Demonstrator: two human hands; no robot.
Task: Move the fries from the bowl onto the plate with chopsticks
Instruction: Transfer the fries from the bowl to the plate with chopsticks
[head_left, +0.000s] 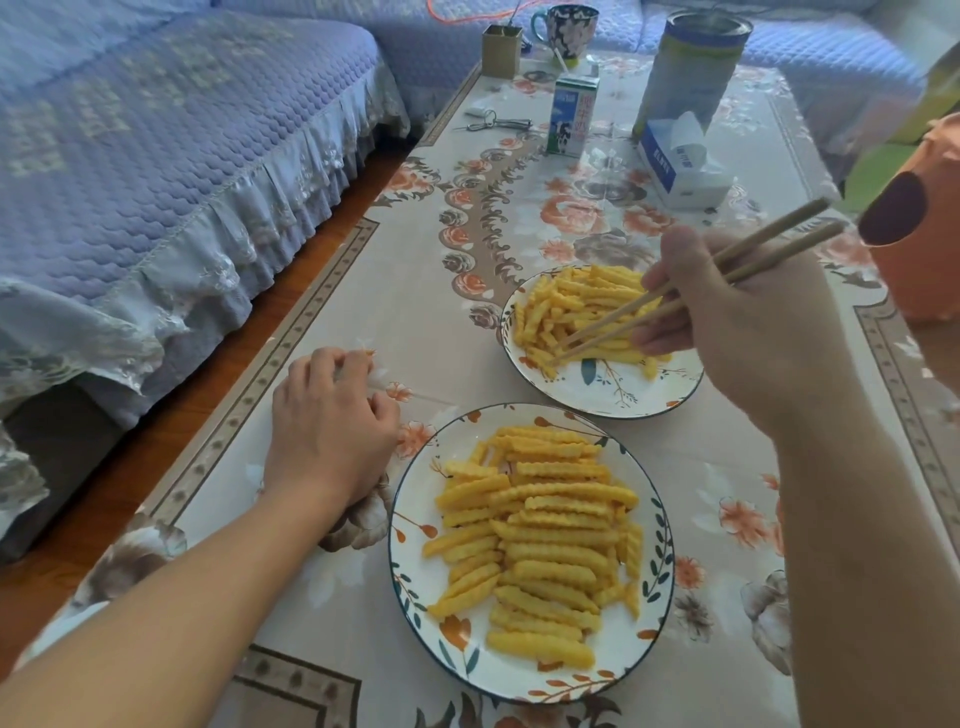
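Fries: crinkle-cut fries (582, 306) are heaped in the far dish, the bowl (623, 400); a bigger lot (545, 540) lies on the near plate (415, 519).
Chopsticks: the chopsticks (691, 291) reach down into the bowl, tips close together among the fries; I cannot tell if they hold one.
Right hand: the right hand (737, 322) grips the chopsticks over the bowl.
Left hand: the left hand (332, 426) rests on the surface (415, 312) just left of the plate, fingers loosely curled, holding nothing.
How far: it looks like more than half is done; a good pile still waits in the bowl.
Around: a milk carton (571, 117), tissue box (680, 166), tall can (691, 62) and mug (566, 28) stand far back.
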